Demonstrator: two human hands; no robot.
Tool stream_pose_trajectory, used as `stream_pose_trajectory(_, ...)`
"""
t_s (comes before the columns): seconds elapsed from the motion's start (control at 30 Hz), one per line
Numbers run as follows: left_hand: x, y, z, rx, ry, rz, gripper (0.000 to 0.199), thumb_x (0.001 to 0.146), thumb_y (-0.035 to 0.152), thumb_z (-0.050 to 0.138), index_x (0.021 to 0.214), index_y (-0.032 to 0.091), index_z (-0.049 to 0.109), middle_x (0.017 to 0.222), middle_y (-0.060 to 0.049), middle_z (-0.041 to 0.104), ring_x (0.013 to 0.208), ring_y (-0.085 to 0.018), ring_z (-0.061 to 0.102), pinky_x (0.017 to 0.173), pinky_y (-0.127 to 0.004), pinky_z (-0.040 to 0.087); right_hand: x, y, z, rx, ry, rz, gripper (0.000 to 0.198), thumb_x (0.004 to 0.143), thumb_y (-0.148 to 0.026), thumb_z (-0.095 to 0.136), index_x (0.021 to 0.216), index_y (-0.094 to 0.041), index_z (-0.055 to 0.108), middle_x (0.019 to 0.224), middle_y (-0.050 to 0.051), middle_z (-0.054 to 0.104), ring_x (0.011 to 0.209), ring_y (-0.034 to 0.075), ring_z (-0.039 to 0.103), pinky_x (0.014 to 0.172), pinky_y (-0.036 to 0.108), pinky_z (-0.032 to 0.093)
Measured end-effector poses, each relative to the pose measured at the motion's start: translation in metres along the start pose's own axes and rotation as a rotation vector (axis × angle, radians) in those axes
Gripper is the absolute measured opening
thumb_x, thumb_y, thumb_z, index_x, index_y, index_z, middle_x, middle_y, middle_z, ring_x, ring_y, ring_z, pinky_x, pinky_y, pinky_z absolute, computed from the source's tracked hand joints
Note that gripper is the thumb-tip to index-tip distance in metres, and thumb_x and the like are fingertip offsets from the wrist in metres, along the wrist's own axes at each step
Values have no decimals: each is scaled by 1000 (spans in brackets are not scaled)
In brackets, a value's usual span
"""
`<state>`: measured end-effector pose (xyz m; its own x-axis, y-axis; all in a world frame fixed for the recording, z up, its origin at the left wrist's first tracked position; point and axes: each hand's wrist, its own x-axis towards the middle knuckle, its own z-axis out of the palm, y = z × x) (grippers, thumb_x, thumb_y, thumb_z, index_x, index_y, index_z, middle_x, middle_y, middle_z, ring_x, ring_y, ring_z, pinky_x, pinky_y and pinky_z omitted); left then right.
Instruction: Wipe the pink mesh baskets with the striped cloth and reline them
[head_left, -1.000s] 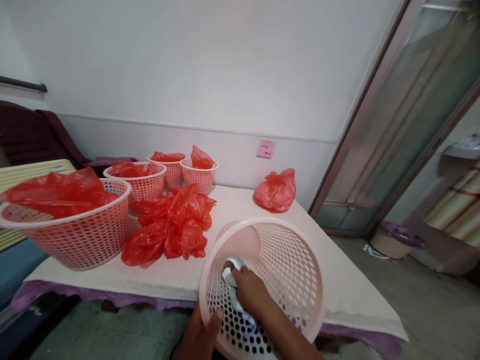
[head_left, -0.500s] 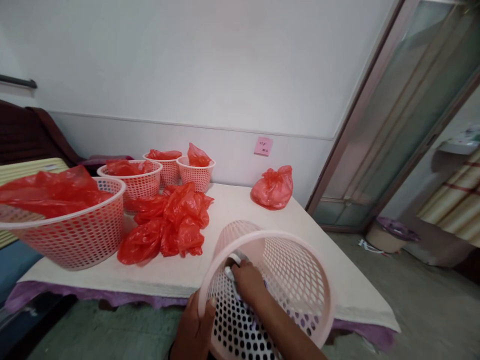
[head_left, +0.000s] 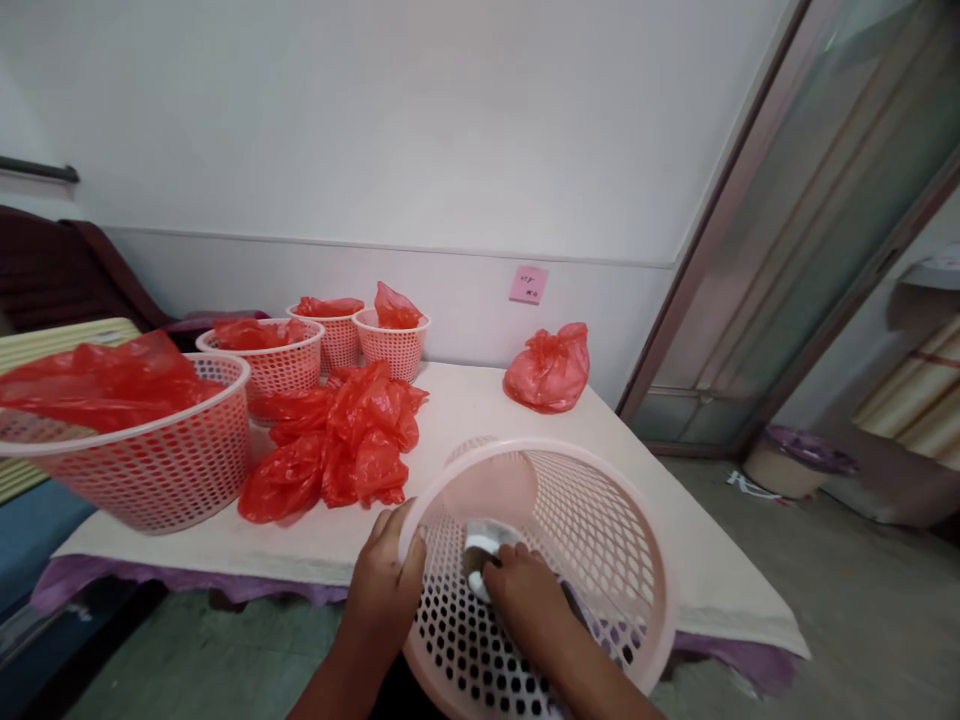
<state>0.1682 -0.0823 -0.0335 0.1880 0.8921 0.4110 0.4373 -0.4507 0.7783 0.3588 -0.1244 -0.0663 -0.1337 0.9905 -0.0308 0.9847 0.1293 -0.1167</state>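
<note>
A pale pink perforated plastic basket (head_left: 600,500) is tilted with its mouth toward me at the table's front edge. My left hand (head_left: 386,580) is closed on the left side of its rim, thumb inside. Inside the basket, my right hand (head_left: 525,595) has its fingers curled round a bunched white-and-grey cloth (head_left: 487,540). The cloth is against or close to the inner wall. Part of it is hidden by the fingers, and its exact kind is unclear.
Several pink baskets (head_left: 217,440) holding red plastic bags stand on the left of the white-covered table (head_left: 465,395). Loose red bags (head_left: 352,440) lie beside them. A filled red bag (head_left: 549,370) sits at the back right, below a pink note (head_left: 529,284). A lined bin (head_left: 795,462) stands on the floor.
The basket's mouth has tipped up a little toward me. My right hand and the cloth have moved slightly right and down inside it. My left hand has shifted up along the rim.
</note>
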Motion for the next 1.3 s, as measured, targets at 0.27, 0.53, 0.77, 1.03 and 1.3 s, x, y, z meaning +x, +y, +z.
stream_pose_trajectory(0.27, 19, 20, 6, 51, -18, 40, 37, 90, 23, 40, 122, 14, 57, 119, -13, 64, 116, -25, 58, 102, -40, 43, -32, -33, -6, 252, 76, -133, 27, 76, -12, 52, 93, -24, 69, 99, 7, 68, 90, 22, 60, 80, 33, 43)
stream_pose_trajectory(0.53, 26, 15, 4, 74, -60, 89, 37, 90, 24, 41, 122, 15, 57, 121, -13, 64, 116, -24, 59, 102, -39, 44, -43, -9, -14, -92, -50, -59, 24, 84, -12, 50, 85, -14, 74, 90, 17, 71, 96, 35, 61, 89, 53, 39)
stream_pose_trajectory(0.77, 42, 29, 3, 107, -127, 71, 34, 90, 23, 40, 117, 14, 59, 109, -13, 65, 106, -27, 60, 96, -45, 45, -57, -13, 13, -40, 86, -213, 19, 76, -31, 66, 93, -23, 65, 91, 4, 68, 80, 23, 63, 70, 33, 46)
stream_pose_trajectory(1.03, 55, 37, 8, 49, -113, 47, 31, 91, 31, 44, 111, 14, 61, 104, -12, 62, 103, -26, 59, 95, -45, 44, -53, -15, 34, -106, 146, -124, 61, 64, -16, 62, 124, -15, 54, 101, 14, 67, 87, 31, 61, 73, 43, 51)
stream_pose_trajectory(1.3, -22, 28, 34, -498, -96, -277, 41, 89, 49, 49, 117, 19, 50, 98, -5, 67, 83, -19, 63, 72, -31, 51, -24, -45, -25, 708, 432, -5, 30, 86, -22, 50, 116, -21, 55, 108, 7, 63, 98, 22, 57, 87, 35, 47)
